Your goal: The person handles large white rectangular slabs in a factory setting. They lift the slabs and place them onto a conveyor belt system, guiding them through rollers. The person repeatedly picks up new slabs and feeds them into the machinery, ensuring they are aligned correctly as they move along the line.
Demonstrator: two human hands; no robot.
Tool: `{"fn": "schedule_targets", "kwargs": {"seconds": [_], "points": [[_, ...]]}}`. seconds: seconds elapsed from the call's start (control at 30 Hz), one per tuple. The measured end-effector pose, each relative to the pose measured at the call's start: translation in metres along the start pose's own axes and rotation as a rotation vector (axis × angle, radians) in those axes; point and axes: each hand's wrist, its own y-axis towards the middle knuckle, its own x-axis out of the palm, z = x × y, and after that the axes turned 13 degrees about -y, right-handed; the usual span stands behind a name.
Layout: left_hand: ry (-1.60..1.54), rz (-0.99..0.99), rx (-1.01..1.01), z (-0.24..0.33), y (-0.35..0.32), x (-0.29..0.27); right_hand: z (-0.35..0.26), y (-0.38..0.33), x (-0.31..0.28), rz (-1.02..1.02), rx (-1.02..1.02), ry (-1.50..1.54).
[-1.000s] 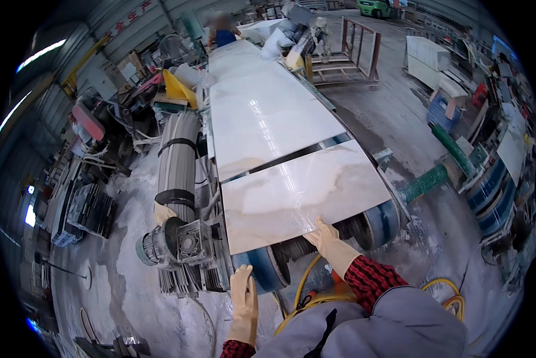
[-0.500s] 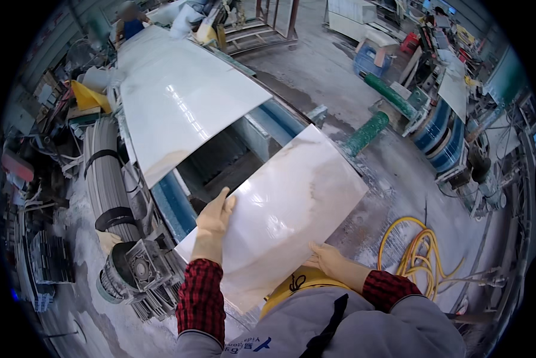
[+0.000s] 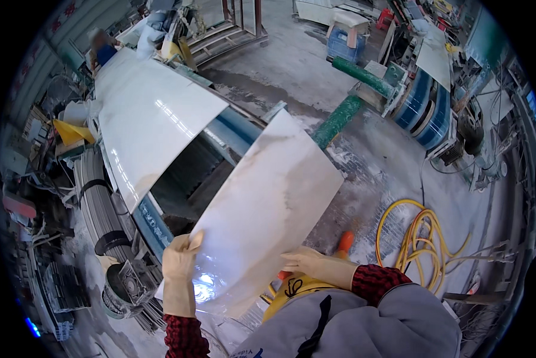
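Grasps a white, beige-veined stone slab (image 3: 268,203) by its left edge with the gloved left hand (image 3: 181,262), meets the opposite edge with the gloved right hand (image 3: 306,261) (cannot tell how tightly closed), and holds it slantwise at the near end of a blue-belted conveyor (image 3: 151,225), apart from a larger slab (image 3: 151,113).

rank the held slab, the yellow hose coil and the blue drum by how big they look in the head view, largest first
1. slab
2. hose coil, going by its whole spread
3. drum, though it stands farther off, which shrinks it here
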Motion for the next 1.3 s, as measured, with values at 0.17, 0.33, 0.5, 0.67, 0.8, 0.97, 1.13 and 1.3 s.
{"fn": "schedule_targets", "kwargs": {"seconds": [0.17,0.33,0.5,0.67,0.8,0.97,1.13,1.3], "points": [[-0.098,0.178,-0.003,0.079,-0.001,0.038,-0.089,-0.031,-0.038,0.156,-0.118,-0.18],[-0.305,0.224,0.204,0.157,0.021,0.143,-0.196,-0.079,-0.145,0.467,-0.34,-0.471],[-0.599,-0.062,0.234,0.251,0.048,0.275,-0.301,-0.173,-0.245,0.8,-0.532,-0.515],[-0.79,-0.255,-0.046,0.325,0.046,0.41,-0.349,-0.271,-0.317,0.963,-0.59,-0.361],[-0.68,-0.409,-0.116,0.341,0.054,0.49,-0.316,-0.284,-0.386,0.943,-0.666,-0.066],[-0.286,-0.514,-0.089,0.36,0.073,0.565,-0.271,-0.268,-0.487,1.087,-0.632,0.094],[-0.092,-0.649,-0.022,0.428,0.086,0.638,-0.262,-0.28,-0.558,1.229,-0.527,0.321],[-0.125,-0.779,-0.009,0.492,0.131,0.691,-0.302,-0.258,-0.645,1.423,-0.301,0.387]]}}
